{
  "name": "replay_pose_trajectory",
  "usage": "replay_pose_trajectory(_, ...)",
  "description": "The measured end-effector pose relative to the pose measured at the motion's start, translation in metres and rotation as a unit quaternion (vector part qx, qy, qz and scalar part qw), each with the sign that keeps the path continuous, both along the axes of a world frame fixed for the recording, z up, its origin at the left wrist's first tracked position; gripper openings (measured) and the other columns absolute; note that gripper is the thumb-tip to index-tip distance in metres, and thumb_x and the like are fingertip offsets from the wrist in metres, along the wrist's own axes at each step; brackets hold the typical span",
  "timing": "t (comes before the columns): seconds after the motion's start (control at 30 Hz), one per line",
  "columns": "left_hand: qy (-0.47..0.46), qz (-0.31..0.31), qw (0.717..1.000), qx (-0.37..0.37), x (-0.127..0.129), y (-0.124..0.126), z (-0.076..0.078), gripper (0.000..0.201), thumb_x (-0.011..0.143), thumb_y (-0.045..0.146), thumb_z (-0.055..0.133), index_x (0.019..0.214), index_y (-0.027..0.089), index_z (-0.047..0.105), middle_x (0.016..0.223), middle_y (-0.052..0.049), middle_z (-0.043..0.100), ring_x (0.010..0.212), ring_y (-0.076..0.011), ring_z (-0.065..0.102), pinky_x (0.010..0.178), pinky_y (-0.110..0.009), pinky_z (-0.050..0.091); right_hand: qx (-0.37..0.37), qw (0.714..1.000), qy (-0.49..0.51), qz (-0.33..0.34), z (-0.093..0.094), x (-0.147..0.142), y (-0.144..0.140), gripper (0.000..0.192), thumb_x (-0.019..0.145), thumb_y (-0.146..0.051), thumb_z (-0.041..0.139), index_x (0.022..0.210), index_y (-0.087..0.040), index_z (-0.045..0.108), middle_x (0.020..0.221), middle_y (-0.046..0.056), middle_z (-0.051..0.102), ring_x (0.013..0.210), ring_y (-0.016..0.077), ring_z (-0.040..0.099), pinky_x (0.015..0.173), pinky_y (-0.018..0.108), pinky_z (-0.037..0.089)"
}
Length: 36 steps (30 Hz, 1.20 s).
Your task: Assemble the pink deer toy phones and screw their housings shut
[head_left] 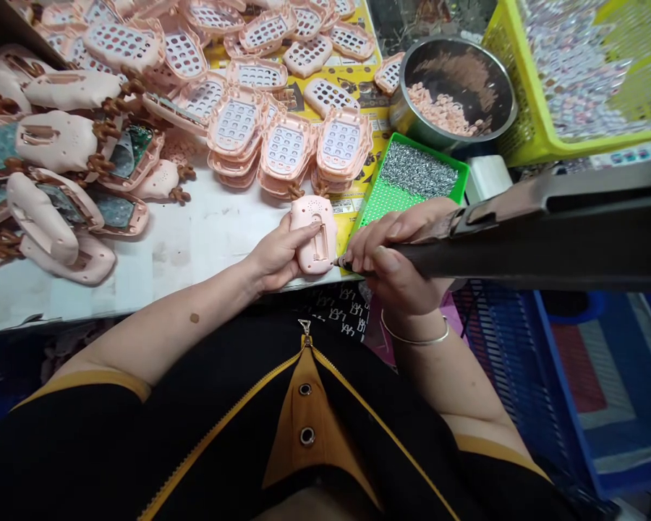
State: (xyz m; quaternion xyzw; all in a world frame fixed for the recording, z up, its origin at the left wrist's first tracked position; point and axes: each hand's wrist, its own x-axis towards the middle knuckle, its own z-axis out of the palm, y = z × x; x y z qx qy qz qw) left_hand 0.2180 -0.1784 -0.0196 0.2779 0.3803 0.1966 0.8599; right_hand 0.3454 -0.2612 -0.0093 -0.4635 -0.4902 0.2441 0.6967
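A pink toy phone (310,250) lies back side up in my left hand (278,253), its open battery slot facing me. My left thumb rests across the slot while the fingers hold the edge. My right hand (404,250) is wrapped round a dark power screwdriver (521,239). Its tip touches or nearly touches the phone's lower right corner, by a screw hole. Just beyond the phone stand stacks of pink front shells (286,145) with pale keypads in them. Beside my right hand is a green tray (383,202) holding many small silver screws (417,170).
A steel bowl (456,87) with small pink parts stands behind the tray. A yellow basket (547,145) of small packets is at the far right. Piled toy phones (59,137) cover the left side. Blue crates (521,362) stand below the table on the right.
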Motion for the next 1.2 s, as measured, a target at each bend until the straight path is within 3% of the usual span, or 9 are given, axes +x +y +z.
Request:
replay_pose_trajectory(0.1,0.003,-0.010,1.000,0.003,0.000,0.000,0.001,0.042,0.082,0.012,0.066,0.119,0.023,0.051,0.104,-0.004,0.068,0.098,-0.0235,0.069,0.093,-0.053,0.056,0.095,0.994,-0.016,0.056,-0.002,0.001,0.001,0.023,0.079,-0.036,0.077,0.087,-0.031,0.056,0.049,-0.011,0.047,0.039,0.0134,0.050,0.042,0.029,0.046)
replay_pose_trajectory(0.3,0.004,-0.003,1.000,0.007,0.002,-0.001,-0.002,0.048,0.077,0.012,0.070,0.121,0.022,0.054,0.105,-0.005,0.068,0.097,-0.0231,0.068,0.095,-0.053,0.055,0.097,0.993,0.014,0.068,0.019,0.000,-0.004,0.016,0.080,-0.032,0.076,0.089,-0.030,0.063,0.053,-0.010,0.049,0.039,0.0124,0.049,0.037,0.028,0.047)
replay_pose_trajectory(0.43,0.002,0.004,1.000,-0.003,0.003,0.000,-0.004,0.045,0.078,0.011,0.071,0.118,0.024,0.056,0.103,-0.004,0.069,0.095,-0.0227,0.068,0.097,-0.057,0.053,0.176,0.984,0.010,-0.012,0.033,0.016,0.005,0.015,0.080,-0.034,0.074,0.095,-0.031,0.071,0.052,-0.010,0.047,0.035,0.0110,0.043,0.034,0.028,0.044)
replay_pose_trajectory(0.57,-0.006,0.007,1.000,-0.016,0.001,0.001,-0.003,0.044,0.078,0.009,0.070,0.118,0.024,0.056,0.102,-0.003,0.069,0.098,-0.0218,0.067,0.101,-0.057,0.051,0.162,0.974,0.010,-0.157,0.022,0.036,0.021,0.017,0.074,-0.033,0.080,0.086,-0.027,0.068,0.060,-0.007,0.049,0.040,0.0089,0.047,0.038,0.026,0.043)
replay_pose_trajectory(0.67,-0.008,0.006,1.000,-0.020,0.000,0.001,-0.002,0.048,0.077,0.009,0.071,0.120,0.024,0.055,0.103,-0.003,0.070,0.104,-0.0229,0.067,0.102,-0.053,0.051,0.116,0.974,-0.016,-0.196,0.005,0.047,0.029,0.028,0.074,-0.044,0.081,0.088,-0.027,0.063,0.063,-0.007,0.048,0.040,0.0078,0.045,0.041,0.027,0.043)
replay_pose_trajectory(0.87,-0.006,0.000,1.000,-0.023,0.000,0.001,-0.002,0.054,0.076,0.011,0.072,0.126,0.025,0.054,0.106,-0.004,0.070,0.106,-0.0235,0.068,0.100,-0.051,0.053,0.086,0.972,-0.030,-0.216,-0.010,0.056,0.037,0.034,0.074,-0.054,0.080,0.089,-0.031,0.062,0.055,-0.008,0.047,0.039,0.0104,0.043,0.041,0.030,0.040)
replay_pose_trajectory(1.2,-0.004,0.005,1.000,-0.025,0.000,0.002,-0.001,0.046,0.081,0.010,0.068,0.123,0.024,0.054,0.103,-0.003,0.070,0.099,-0.0218,0.069,0.101,-0.057,0.052,0.100,0.981,-0.010,-0.166,-0.011,0.059,0.038,0.024,0.076,-0.042,0.081,0.089,-0.028,0.067,0.053,-0.008,0.051,0.039,0.0101,0.047,0.041,0.027,0.040)
